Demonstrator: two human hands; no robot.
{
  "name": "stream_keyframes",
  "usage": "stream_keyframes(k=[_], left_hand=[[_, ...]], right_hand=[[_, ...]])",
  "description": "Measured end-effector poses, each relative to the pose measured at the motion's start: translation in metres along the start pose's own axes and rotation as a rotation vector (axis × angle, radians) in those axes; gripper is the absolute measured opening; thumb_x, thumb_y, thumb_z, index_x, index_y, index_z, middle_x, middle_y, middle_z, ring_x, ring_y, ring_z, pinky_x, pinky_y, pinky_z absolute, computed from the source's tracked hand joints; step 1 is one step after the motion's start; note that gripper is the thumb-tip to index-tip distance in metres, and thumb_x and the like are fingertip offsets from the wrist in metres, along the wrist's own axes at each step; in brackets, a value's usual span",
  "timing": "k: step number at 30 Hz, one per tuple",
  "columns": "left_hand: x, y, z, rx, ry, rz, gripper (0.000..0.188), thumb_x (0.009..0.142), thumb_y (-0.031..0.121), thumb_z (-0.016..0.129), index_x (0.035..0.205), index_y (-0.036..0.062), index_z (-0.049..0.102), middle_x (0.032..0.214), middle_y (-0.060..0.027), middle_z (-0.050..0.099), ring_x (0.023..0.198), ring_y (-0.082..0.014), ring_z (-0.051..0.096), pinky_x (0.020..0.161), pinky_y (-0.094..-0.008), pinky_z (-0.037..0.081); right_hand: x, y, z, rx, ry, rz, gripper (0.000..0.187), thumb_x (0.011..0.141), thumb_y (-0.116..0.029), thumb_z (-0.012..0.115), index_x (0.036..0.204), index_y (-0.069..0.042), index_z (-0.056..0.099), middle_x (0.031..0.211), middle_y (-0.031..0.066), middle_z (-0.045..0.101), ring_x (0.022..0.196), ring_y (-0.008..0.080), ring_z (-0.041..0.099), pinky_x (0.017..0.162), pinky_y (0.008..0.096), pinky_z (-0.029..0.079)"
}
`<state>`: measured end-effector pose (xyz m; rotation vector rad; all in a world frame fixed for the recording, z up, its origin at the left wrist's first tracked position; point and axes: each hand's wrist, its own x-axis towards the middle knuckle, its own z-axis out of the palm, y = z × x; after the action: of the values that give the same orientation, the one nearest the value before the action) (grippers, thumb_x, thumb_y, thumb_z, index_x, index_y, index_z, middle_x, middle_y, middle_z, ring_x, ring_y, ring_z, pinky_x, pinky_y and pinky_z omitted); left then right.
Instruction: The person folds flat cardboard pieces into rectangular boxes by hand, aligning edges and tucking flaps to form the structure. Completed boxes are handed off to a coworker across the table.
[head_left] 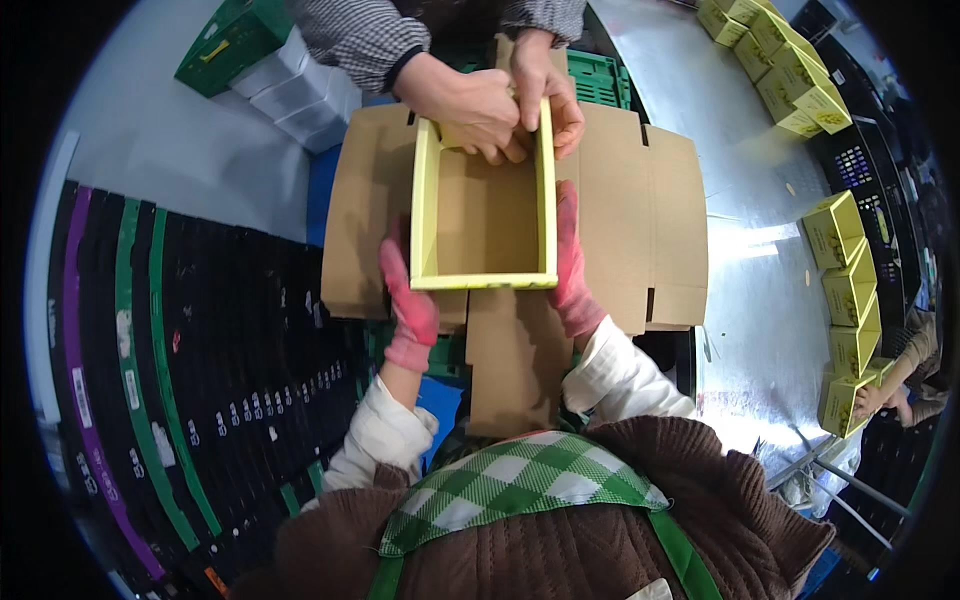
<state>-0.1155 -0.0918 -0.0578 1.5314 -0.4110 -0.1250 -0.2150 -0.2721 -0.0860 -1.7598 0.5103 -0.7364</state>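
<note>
Between my hands is a small open-topped cardboard box [484, 281], yellow on its walls and plain brown on its inner floor. My left hand [410, 312], in a pink glove, presses against its left side near the close corner. On the opposite wall, my right hand [572, 275], also pink-gloved, grips the right side. Another person's bare hands [480, 105] work at the far end, with fingers reaching inside the box and over its right rim. Below the box lies a flat sheet of brown cardboard [625, 215] with folded flaps. My fingers under the box are partly hidden.
A metal table [745, 270] runs along the right, with yellow boxes [790, 75] in rows. Another worker's hand [875, 400] touches a near one there. Stacked black crates [270, 350] stand on the left. A green crate [235, 45] sits at the far left.
</note>
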Motion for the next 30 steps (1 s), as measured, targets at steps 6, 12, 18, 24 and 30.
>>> stream_keyframes(k=[6, 12, 18, 24, 30], left_hand=[[0.024, 0.012, -0.026, -0.173, -0.141, -0.157, 0.084, 0.094, 0.066, 0.026, 0.149, 0.0023, 0.02, 0.155, -0.0141, 0.021, 0.144, -0.0246, 0.016, 0.117, -0.0377, 0.009], [0.05, 0.018, -0.073, -0.165, -0.003, -0.106, 0.077, 0.095, 0.058, 0.034, 0.149, 0.0044, 0.019, 0.155, -0.0135, 0.018, 0.143, -0.0256, 0.017, 0.116, -0.0369, 0.013], [0.051, 0.013, -0.094, 1.046, 0.124, 0.013, 0.082, 0.087, 0.05, 0.061, 0.146, 0.006, 0.026, 0.147, -0.0171, 0.03, 0.135, -0.0313, 0.03, 0.111, -0.0407, 0.026], [0.061, 0.003, -0.109, 1.028, -0.022, -0.354, 0.101, 0.07, 0.062, 0.071, 0.141, 0.0015, 0.032, 0.143, -0.0217, 0.039, 0.13, -0.0349, 0.041, 0.101, -0.0409, 0.04], [0.08, 0.02, -0.109, 1.106, -0.144, -0.392, 0.087, 0.072, 0.062, 0.069, 0.131, 0.0023, 0.046, 0.122, -0.0184, 0.061, 0.113, -0.035, 0.058, 0.092, -0.0406, 0.047]], right_hand=[[-0.004, -0.012, -0.041, -0.083, 0.04, -0.032, 0.047, 0.103, -0.027, 0.034, 0.142, -0.002, 0.033, 0.138, 0.0141, 0.042, 0.127, 0.0237, 0.043, 0.109, 0.0334, 0.031], [-0.036, -0.026, -0.107, 0.26, 0.241, 0.327, 0.038, 0.101, -0.025, 0.041, 0.128, -0.001, 0.051, 0.13, 0.0079, 0.05, 0.118, 0.0198, 0.05, 0.103, 0.0308, 0.037], [-0.059, -0.014, -0.167, 0.043, 0.52, 0.361, 0.051, 0.093, -0.023, 0.058, 0.134, 0.002, 0.041, 0.131, 0.0129, 0.049, 0.117, 0.0208, 0.049, 0.102, 0.0321, 0.037], [-0.073, 0.033, -0.21, -0.355, 0.354, 0.662, 0.071, 0.091, -0.037, 0.059, 0.141, 0.003, 0.031, 0.137, 0.0188, 0.047, 0.127, 0.0279, 0.044, 0.106, 0.0348, 0.034], [-0.059, 0.011, -0.215, -0.39, 0.188, 0.699, 0.058, 0.089, -0.04, 0.059, 0.126, 0.003, 0.045, 0.122, 0.0201, 0.057, 0.113, 0.0286, 0.054, 0.096, 0.0382, 0.041]])
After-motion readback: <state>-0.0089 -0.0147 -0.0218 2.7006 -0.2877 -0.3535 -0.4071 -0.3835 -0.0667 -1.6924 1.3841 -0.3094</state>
